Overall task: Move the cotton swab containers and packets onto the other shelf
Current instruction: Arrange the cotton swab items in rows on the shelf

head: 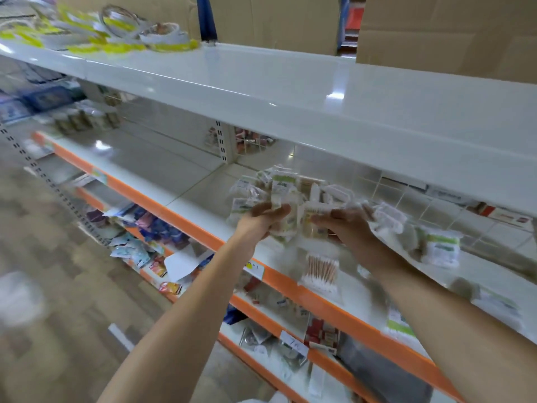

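Both hands are up at the middle shelf (pixel 186 196), scooping a messy bundle of swab packets (pixel 279 199) between them. The left hand (pixel 263 221) has its fingers curled round the left side of the bundle, thumb on top, and the right hand (pixel 345 225) grips the right side with fingers wrapped over the plastic – so both are closed on the same armful, held just above the shelf surface. It's all a bit motion-blurred, so I can't tell how many packets are in there. Right of the right hand more packets lie on the shelf, including a white one with a green label (pixel 441 248) and a couple of blurry ones near the front edge by the forearm. Just below the hands, near the orange lip (pixel 203 237), there's a flat clear pack of wooden-stick swabs (pixel 321 270) lying on its own. Far left on the same shelf a few small tubs (pixel 84 117) stand in a row – too blurred to say what's in them. The long stretch of shelf between those and the hands is bare white. Above is the top shelf (pixel 261 91), with rolls of tape (pixel 122 24) piled at its left end and cardboard boxes (pixel 447 33) behind it. Lower shelves hold a jumble of small colourful sachets (pixel 151 251) and other bits, plus a handwritten price tag (pixel 293 343).
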`<state>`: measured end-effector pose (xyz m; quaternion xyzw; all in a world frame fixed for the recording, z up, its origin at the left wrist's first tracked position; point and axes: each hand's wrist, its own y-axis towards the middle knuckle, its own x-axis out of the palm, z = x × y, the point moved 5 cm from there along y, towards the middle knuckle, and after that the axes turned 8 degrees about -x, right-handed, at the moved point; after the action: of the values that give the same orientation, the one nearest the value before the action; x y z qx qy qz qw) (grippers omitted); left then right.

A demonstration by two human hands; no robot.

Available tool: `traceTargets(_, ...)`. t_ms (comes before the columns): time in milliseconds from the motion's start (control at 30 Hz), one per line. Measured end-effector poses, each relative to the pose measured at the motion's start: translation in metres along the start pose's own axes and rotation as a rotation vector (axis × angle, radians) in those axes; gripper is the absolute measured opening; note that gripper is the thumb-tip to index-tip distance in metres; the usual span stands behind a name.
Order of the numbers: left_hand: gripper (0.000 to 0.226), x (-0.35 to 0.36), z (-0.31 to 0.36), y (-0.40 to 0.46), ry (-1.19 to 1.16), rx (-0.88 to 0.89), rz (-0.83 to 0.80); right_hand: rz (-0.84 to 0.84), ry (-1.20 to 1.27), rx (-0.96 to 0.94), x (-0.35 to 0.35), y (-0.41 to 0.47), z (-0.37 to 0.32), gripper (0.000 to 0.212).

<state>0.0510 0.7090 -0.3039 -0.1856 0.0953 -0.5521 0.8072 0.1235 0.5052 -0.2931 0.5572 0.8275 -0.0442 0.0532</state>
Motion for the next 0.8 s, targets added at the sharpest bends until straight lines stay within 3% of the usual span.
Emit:
traceTargets(167,0.071,-0.045,-0.007,-0.018,0.006,0.01,0.08,-0.08,0.045,0.016,0.039,0.004,0.0,0.012)
traceTargets(333,0.06,-0.088,-0.008,-0.032,-0.022,0.013,0.145,-0.132,0.01,-0.023,0.084,0.016,-0.011,0.007)
traceTargets(800,0.043,-0.236,0.012,-0.053,-0.11,0.081,0.283,-0.335,0.062,-0.058,0.258,0.049,-0.039,0.023)
